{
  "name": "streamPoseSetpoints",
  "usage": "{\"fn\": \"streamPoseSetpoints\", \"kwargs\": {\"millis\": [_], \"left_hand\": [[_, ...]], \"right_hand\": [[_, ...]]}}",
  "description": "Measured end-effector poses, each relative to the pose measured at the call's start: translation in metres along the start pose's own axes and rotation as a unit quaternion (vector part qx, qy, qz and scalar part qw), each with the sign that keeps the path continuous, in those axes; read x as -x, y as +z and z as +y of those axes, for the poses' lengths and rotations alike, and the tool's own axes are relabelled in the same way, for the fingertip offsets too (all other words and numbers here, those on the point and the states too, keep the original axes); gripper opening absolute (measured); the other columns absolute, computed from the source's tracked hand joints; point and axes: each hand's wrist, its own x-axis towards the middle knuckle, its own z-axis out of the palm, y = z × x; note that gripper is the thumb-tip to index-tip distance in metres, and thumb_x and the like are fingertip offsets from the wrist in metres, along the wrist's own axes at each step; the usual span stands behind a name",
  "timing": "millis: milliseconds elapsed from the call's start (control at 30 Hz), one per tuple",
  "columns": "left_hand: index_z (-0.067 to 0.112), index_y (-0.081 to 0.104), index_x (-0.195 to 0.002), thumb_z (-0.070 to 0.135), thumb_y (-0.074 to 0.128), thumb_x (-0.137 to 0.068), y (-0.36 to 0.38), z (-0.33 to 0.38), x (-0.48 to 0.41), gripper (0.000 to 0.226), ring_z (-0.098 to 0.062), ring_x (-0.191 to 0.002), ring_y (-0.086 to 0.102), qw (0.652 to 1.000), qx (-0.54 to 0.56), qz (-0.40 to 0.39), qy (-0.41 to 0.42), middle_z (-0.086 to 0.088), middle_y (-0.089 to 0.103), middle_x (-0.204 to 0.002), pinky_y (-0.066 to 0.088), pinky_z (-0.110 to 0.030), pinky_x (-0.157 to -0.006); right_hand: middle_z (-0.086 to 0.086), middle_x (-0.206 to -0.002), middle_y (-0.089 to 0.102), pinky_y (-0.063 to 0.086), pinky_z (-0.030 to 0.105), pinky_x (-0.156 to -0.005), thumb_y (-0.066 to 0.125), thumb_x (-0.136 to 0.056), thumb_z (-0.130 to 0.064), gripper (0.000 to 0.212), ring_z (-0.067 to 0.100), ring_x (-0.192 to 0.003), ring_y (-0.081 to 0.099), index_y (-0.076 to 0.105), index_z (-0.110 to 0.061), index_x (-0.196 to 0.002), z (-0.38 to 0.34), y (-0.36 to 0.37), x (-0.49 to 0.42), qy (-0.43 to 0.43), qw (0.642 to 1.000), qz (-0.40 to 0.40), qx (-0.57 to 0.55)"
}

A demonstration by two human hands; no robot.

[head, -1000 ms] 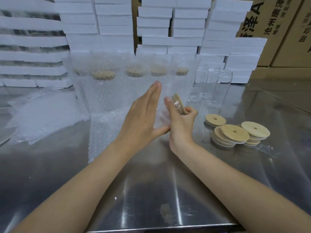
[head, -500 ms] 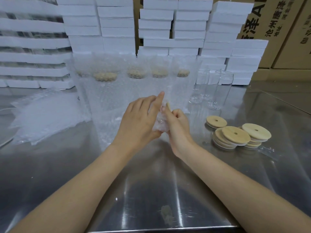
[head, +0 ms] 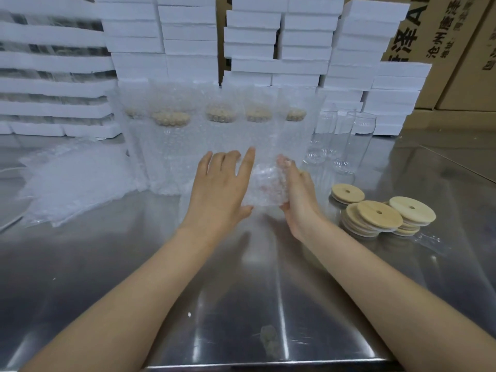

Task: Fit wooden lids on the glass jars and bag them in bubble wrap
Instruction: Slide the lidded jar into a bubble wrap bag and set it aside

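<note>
**Q:** Where is the work piece, and how do we hold it?

**A:** The bubble-wrap bag (head: 264, 183) sits between our hands. We cannot tell whether it rests on the table (head: 241, 291). Our left hand (head: 218, 189) presses the bag's 9 o'clock side with straight, spread fingers, thumb beneath. Our right hand (head: 298, 194) grasps the 3 o'clock side, fingers bent into the wrap. The wrap blurs the contents, so we cannot confirm a jar inside.

**Q:** Which axis governs the next move?

**A:** We judge that the long axis runs from 6 to 12 o'clock. Both hands are equally near. The bagged jars (head: 171, 146) stand upright in a row just beyond, at 12 o'clock, which suggests we set the bag down there.

**Q:** What surrounds us?

**A:** Bare glass jars (head: 354, 140) stand at 1 o'clock, stacked wooden lids (head: 375, 213) lie at 3 o'clock and flat bags (head: 75, 181) lie at 9 o'clock. All are on reflective steel. White foam blocks (head: 188, 36) and cartons (head: 456, 49) close the far side.
</note>
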Motion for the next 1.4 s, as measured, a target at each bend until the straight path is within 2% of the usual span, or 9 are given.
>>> {"fn": "streamPoseSetpoints", "kwargs": {"millis": [67,233,500,600,700,900,1033,1200,1400], "left_hand": [[0.013,0.016,-0.154,0.045,0.076,-0.072,-0.002,0.0,0.0,0.106,-0.03,-0.124,0.044,1.0,-0.024,-0.007,-0.001,-0.011,0.045,-0.138,0.026,-0.042,-0.109],[0.014,0.026,-0.152,0.036,0.079,-0.071,0.001,0.003,0.0,0.099,-0.029,-0.107,0.057,0.998,-0.063,0.022,0.005,-0.011,0.057,-0.123,0.043,-0.038,-0.089],[0.007,0.026,-0.151,0.046,0.081,-0.065,0.001,-0.016,-0.005,0.109,-0.037,-0.105,0.054,0.995,0.058,0.051,-0.059,-0.02,0.053,-0.126,0.044,-0.045,-0.083],[0.007,0.022,-0.151,0.049,0.082,-0.065,0.001,-0.025,-0.009,0.113,-0.037,-0.112,0.052,0.985,0.122,0.092,-0.085,-0.018,0.052,-0.13,0.045,-0.045,-0.084],[0.003,0.026,-0.149,0.056,0.084,-0.058,0.0,-0.025,-0.01,0.121,-0.036,-0.104,0.057,0.975,0.145,0.144,-0.081,-0.019,0.057,-0.122,0.05,-0.044,-0.077],[0.02,0.011,-0.153,0.05,0.086,-0.06,0.003,-0.022,-0.008,0.123,-0.024,-0.117,0.049,0.946,0.26,0.148,-0.125,-0.007,0.051,-0.134,0.044,-0.036,-0.09],[0.043,0.019,-0.124,0.061,0.078,-0.056,-0.005,-0.02,-0.01,0.091,0.022,-0.109,0.04,0.84,0.492,0.135,-0.182,0.028,0.039,-0.125,0.035,-0.001,-0.083],[0.012,0.048,-0.128,0.052,0.072,-0.059,-0.001,-0.024,-0.016,0.083,-0.015,-0.11,0.063,0.664,0.72,0.03,-0.197,-0.006,0.063,-0.123,0.051,-0.023,-0.083],[0.02,0.057,-0.131,0.065,0.053,-0.083,-0.001,-0.018,-0.013,0.066,-0.02,-0.119,0.059,0.659,0.728,-0.043,-0.183,-0.006,0.061,-0.13,0.042,-0.047,-0.106]], "right_hand": [[-0.014,-0.084,0.072,0.055,0.033,-0.077,0.065,-0.083,-0.058,0.049,0.003,-0.081,0.07,0.05,-0.019,-0.109,0.006,0.006,0.007,0.003,0.999,-0.031,0.038],[0.012,-0.121,0.066,0.055,0.045,-0.091,0.06,-0.086,-0.056,0.066,0.023,-0.104,0.069,0.05,-0.007,-0.128,0.011,0.011,0.011,-0.001,0.995,-0.086,0.059],[0.004,-0.121,0.067,0.05,0.044,-0.1,0.06,-0.085,-0.055,0.055,0.022,-0.112,0.066,0.057,-0.013,-0.12,0.002,0.012,0.011,-0.051,0.98,-0.191,0.025],[-0.016,-0.106,0.068,0.055,0.033,-0.089,0.076,-0.08,-0.035,0.026,0.01,-0.102,0.068,0.062,-0.028,-0.101,-0.007,0.008,0.009,-0.194,0.952,-0.197,0.129],[-0.013,-0.101,0.064,0.049,0.023,-0.079,0.082,-0.076,-0.011,0.037,0.002,-0.077,0.06,0.064,-0.034,-0.1,-0.016,0.001,0.007,-0.35,0.894,-0.157,0.231],[-0.007,-0.073,0.053,0.036,0.015,-0.063,0.08,-0.078,-0.015,0.019,-0.003,-0.067,0.044,0.064,-0.025,-0.08,-0.04,-0.014,0.009,-0.598,0.77,-0.002,0.223],[-0.014,-0.085,0.053,0.043,0.026,-0.077,0.061,-0.093,-0.027,0.01,0.006,-0.079,0.052,0.053,-0.032,-0.09,-0.04,-0.007,0.013,-0.484,0.866,-0.005,0.126],[0.0,-0.13,0.058,0.048,0.039,-0.101,0.058,-0.088,-0.046,0.048,0.015,-0.121,0.055,0.053,-0.023,-0.129,-0.032,-0.002,0.006,-0.232,0.946,-0.168,0.152],[-0.014,-0.09,0.062,0.05,0.029,-0.08,0.068,-0.08,-0.038,0.014,0.006,-0.09,0.059,0.064,-0.028,-0.088,-0.023,-0.002,0.002,-0.246,0.948,-0.164,0.114]]}}
